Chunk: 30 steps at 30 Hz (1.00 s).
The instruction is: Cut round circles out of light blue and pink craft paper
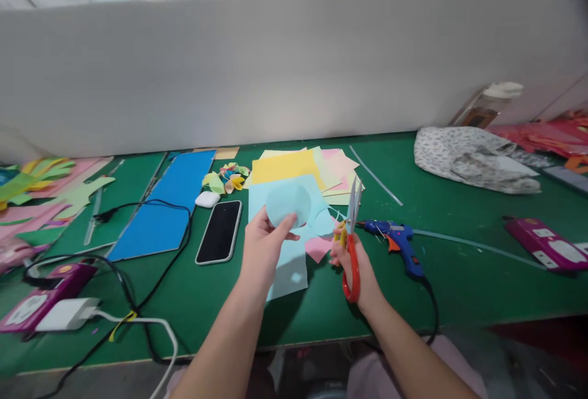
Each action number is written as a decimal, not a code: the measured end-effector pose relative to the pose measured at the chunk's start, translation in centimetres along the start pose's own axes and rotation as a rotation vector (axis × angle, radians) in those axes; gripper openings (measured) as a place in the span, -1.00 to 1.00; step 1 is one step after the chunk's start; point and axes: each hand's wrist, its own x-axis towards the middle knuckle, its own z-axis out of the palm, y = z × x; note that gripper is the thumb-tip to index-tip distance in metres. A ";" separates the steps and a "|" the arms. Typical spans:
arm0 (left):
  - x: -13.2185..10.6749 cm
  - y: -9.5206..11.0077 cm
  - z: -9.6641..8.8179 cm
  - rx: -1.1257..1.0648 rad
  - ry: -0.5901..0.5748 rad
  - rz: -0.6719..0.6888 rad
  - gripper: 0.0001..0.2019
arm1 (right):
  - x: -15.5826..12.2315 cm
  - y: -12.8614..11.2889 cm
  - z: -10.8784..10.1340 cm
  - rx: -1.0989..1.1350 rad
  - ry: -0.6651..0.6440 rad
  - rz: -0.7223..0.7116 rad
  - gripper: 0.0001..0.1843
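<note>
A light blue paper circle is pinched between the thumb and fingers of my left hand. Below it lies a larger light blue sheet with a cut-out edge. My right hand grips scissors with red and yellow handles, the blades pointing up and slightly parted. Pink paper scraps and light blue offcuts rest between the two hands. Yellow paper and other pastel sheets are stacked behind the blue sheet.
Right of the scissors lies a blue glue gun with its cord. At left are a phone, a white case, small paper petals, a blue board and a purple power strip with tangled cables. A patterned cloth sits far right.
</note>
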 end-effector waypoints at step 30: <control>-0.7 -1.4 2.1 -0.139 0.037 -0.098 -0.72 | -1.3 -2.8 -0.2 0.115 -0.092 0.054 -0.54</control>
